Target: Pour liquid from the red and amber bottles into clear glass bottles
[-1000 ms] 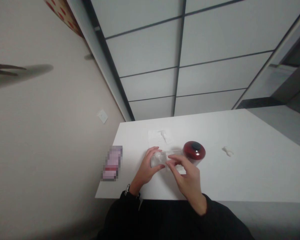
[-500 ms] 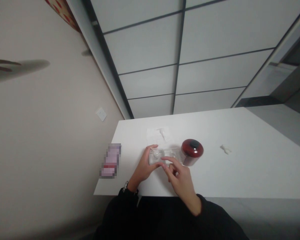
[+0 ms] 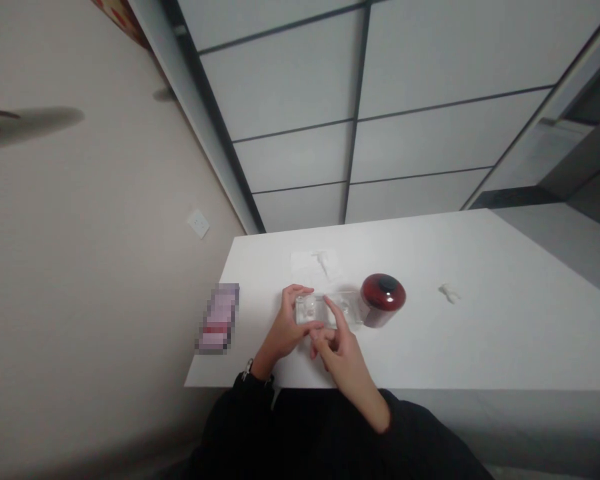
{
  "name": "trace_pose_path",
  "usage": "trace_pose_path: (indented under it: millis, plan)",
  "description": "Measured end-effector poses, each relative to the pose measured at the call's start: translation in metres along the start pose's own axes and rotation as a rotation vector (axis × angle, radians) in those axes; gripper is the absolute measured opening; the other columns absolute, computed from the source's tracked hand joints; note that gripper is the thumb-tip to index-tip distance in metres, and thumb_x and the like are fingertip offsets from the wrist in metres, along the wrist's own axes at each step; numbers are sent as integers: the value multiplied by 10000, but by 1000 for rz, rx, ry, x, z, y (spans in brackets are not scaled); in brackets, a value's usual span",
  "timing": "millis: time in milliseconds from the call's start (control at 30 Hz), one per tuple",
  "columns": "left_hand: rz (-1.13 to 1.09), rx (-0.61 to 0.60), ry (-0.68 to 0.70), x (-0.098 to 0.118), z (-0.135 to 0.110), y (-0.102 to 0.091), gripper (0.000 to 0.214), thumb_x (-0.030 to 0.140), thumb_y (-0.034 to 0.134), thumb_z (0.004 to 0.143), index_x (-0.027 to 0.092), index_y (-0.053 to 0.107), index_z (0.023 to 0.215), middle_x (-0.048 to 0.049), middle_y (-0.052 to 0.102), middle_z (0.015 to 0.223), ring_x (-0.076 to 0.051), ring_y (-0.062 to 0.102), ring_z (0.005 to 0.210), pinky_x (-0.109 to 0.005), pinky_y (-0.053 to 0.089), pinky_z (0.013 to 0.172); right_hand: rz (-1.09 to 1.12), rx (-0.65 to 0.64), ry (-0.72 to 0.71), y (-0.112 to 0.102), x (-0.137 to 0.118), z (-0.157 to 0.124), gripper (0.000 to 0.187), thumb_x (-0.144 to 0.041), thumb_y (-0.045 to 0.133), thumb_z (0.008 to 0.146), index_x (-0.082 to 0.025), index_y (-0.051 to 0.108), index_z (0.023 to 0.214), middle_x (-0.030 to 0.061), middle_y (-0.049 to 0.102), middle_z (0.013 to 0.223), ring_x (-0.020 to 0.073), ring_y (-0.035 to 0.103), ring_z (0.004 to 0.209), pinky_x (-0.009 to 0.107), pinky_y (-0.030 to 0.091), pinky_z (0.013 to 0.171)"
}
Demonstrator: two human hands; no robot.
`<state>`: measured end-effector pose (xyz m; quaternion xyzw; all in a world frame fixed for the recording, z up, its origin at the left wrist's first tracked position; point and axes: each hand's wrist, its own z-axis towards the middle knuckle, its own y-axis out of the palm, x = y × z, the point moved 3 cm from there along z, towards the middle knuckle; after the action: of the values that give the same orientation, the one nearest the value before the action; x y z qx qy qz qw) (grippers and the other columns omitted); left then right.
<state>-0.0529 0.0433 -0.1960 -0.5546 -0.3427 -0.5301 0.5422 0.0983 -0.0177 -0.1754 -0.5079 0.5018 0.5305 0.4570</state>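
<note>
Holding a small clear plastic case (image 3: 325, 312) down on the white desk (image 3: 480, 333), the left hand (image 3: 286, 328) has its thumb and fingers wrapped round the case's left end. The right hand (image 3: 337, 347) sits just beside it on the near side, index finger stretched out and resting on top of the case, other fingers loosely curled, so it's not gripping anything. Can't really make out what's inside the case, just something small and pale. Right past the case's far right end, touching or nearly so, there's a dark red round jar (image 3: 383, 300) with a black cap. Beyond the hands lies a white tissue (image 3: 316, 263) with a little white bit on it. Further right, well apart, is a small white piece (image 3: 449, 293). Left of the left hand there's a blurred pinkish packet (image 3: 218, 327) near the desk edge.
</note>
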Motion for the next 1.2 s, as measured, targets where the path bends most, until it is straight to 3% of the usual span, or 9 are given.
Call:
trace_pose_path:
  millis: [133,267,433,500,600,700,900,1200]
  plan:
    - [1,-4,-7,-2,1,-1,742,279,887,784,251,423,1362,-132,590,1397,-321,563,1385,-539,391,1226,-22,-10,-20,4,0,-1,361,-586,590,975,-238,578,877,-37,620,546,139,506,482,259,361,507]
    - [4,-18,-20,-2,1,-1,762,306,887,797,263,398,1379,-134,595,1396,-312,587,1346,-532,415,1201,55,2,22,10,2,-1,447,-604,634,946,-228,556,1174,-33,698,629,147,519,481,256,357,493]
    - [5,-12,-28,-5,1,-3,734,297,880,786,246,434,1366,-159,521,1466,-341,525,1433,-559,350,1255,98,26,19,10,3,-3,413,-649,612,953,-239,559,959,-39,631,564,134,487,477,256,332,485]
    - [-5,-17,-31,-6,1,-3,792,301,885,772,249,403,1398,-155,540,1445,-342,543,1419,-557,372,1246,156,67,36,9,3,0,495,-648,625,939,-216,559,1172,-65,617,556,122,418,441,253,282,459]
    - [-14,-34,-43,-7,0,-2,789,314,842,809,258,365,1434,-144,560,1430,-323,581,1374,-530,425,1212,248,10,92,14,2,12,888,-658,632,912,-146,308,1561,-81,636,545,118,320,385,261,213,420]
    - [-13,-54,-56,-7,0,-3,721,334,772,876,267,351,1457,-153,529,1458,-311,600,1339,-504,477,1163,318,-93,122,23,-1,25,1032,-710,600,899,-105,195,1630,-77,631,520,116,284,346,268,181,394]
    - [-7,-89,-17,-5,-2,-4,609,419,634,989,255,332,1492,-162,516,1434,-318,579,1344,-513,453,1182,336,-136,137,35,0,36,845,-815,532,879,-174,356,1401,-81,623,517,121,345,300,248,174,361]
    - [-12,-108,75,-8,-1,-5,660,531,641,971,230,341,1475,-172,494,1436,-348,486,1440,-553,305,1281,327,-108,129,36,3,35,692,-803,531,889,-237,339,1237,-105,592,508,124,359,282,238,156,357]
